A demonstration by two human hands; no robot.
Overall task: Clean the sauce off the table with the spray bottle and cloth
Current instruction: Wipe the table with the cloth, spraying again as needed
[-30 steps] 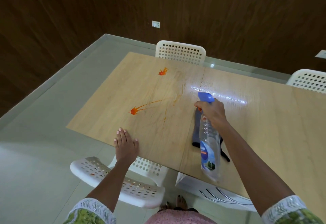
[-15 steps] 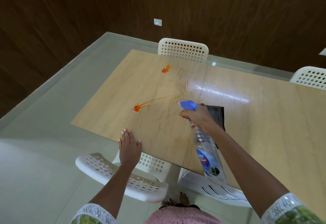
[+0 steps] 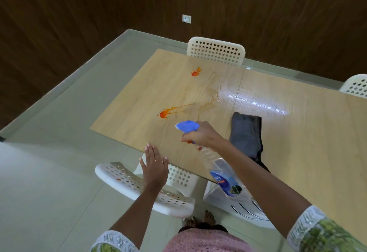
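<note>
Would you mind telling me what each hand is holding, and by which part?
The right hand grips the clear plastic spray bottle at its neck, under the blue trigger head. The left hand holds nothing.

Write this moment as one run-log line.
right hand: holds spray bottle, nozzle toward near sauce blot | left hand: flat on table edge | cloth: untouched

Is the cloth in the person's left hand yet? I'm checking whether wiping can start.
No, the left hand rests flat and empty on the table edge, while the cloth lies on the table.
</note>
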